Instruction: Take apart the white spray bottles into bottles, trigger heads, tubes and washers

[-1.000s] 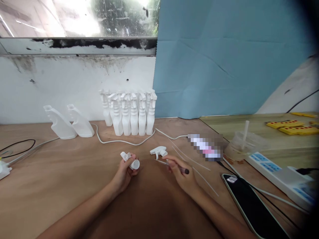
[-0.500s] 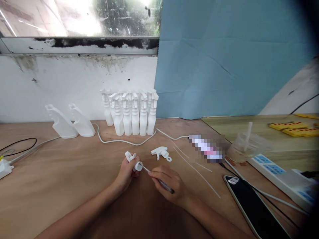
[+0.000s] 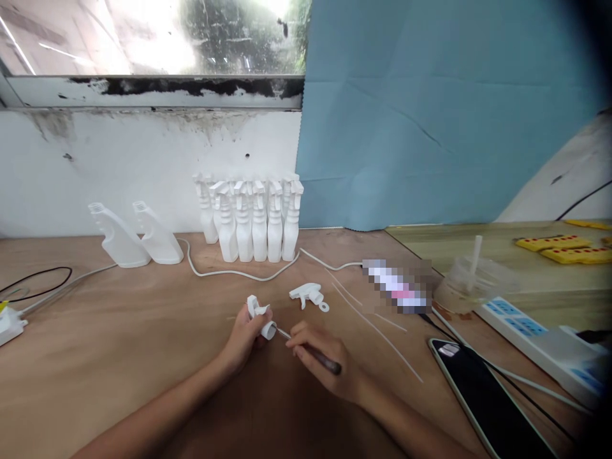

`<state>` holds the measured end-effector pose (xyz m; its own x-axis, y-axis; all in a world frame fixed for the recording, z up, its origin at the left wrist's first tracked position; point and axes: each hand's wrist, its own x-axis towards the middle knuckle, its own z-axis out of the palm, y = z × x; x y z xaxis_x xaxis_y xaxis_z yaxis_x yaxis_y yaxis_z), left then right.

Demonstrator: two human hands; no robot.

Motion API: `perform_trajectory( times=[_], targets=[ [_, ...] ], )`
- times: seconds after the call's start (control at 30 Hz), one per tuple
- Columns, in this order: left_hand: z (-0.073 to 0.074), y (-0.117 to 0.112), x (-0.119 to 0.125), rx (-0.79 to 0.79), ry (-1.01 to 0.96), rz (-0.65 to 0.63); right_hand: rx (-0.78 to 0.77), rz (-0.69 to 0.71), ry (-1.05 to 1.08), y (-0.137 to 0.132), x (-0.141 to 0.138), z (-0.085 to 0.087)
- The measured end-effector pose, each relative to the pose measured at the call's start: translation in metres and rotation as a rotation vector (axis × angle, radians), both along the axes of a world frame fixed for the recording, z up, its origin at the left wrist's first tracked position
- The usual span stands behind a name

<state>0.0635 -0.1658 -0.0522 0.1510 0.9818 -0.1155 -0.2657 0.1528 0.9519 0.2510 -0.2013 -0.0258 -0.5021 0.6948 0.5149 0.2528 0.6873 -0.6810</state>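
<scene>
My left hand (image 3: pixel 245 336) is closed around a white trigger spray head (image 3: pixel 259 310), its round collar facing toward my right hand. In my right hand (image 3: pixel 325 357) is a slim screwdriver-like tool (image 3: pixel 322 361) with a dark handle; its thin metal shaft reaches to the collar opening. Whether the tip is inside cannot be made out. Just beyond the hands, a second white trigger spray head (image 3: pixel 306 293) lies on the table, a small white ring (image 3: pixel 324 307) at its end. Thin white tubes (image 3: pixel 377 328) lie to the right of it.
Several white spray bottles (image 3: pixel 259 233) with heads stand by the wall. Left of them are two headless bottles (image 3: pixel 160 239). A white cable (image 3: pixel 239 273) crosses the table. On the right lie a phone (image 3: pixel 482 395), a blurred-out lit object (image 3: pixel 396 287), a power strip (image 3: pixel 516 325) and a plastic cup (image 3: pixel 459 284).
The spray head in my left hand has tilted and shifted slightly right and down. My right hand has moved slightly with the tool, whose handle end sits a little further right.
</scene>
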Motion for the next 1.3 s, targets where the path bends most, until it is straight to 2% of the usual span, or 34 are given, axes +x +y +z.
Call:
perform_trajectory(
  times=[0.13,0.27,0.33,0.4,0.53,0.63,0.83,1.03,1.3],
  targets=[
    [0.001,0.002,-0.004,-0.039,-0.007,-0.094,-0.323,0.07,0.232,0.005,0.005,-0.002],
    [0.006,0.003,-0.007,-0.054,0.047,-0.209,-0.497,0.138,0.339,0.006,0.004,-0.007],
    [0.008,0.003,-0.009,-0.069,0.052,-0.259,-0.533,0.175,0.351,0.004,0.002,-0.008],
    [0.009,0.003,-0.01,-0.082,0.034,-0.258,-0.457,0.177,0.287,0.001,0.0,-0.006],
    [0.011,0.005,-0.013,-0.131,-0.037,-0.231,-0.132,0.124,0.088,0.0,-0.003,-0.001],
    [0.012,0.005,-0.013,-0.153,-0.079,-0.233,0.013,0.105,0.032,0.0,-0.005,-0.003],
    [0.01,0.008,-0.015,-0.159,-0.184,-0.26,0.12,0.085,0.011,-0.002,-0.009,-0.005],
    [0.005,0.008,-0.015,-0.161,-0.251,-0.238,0.07,0.082,-0.019,-0.003,-0.012,-0.006],
    [0.007,0.006,-0.012,-0.188,-0.289,-0.214,0.47,-0.027,-0.228,0.006,-0.012,-0.011]
  ],
)
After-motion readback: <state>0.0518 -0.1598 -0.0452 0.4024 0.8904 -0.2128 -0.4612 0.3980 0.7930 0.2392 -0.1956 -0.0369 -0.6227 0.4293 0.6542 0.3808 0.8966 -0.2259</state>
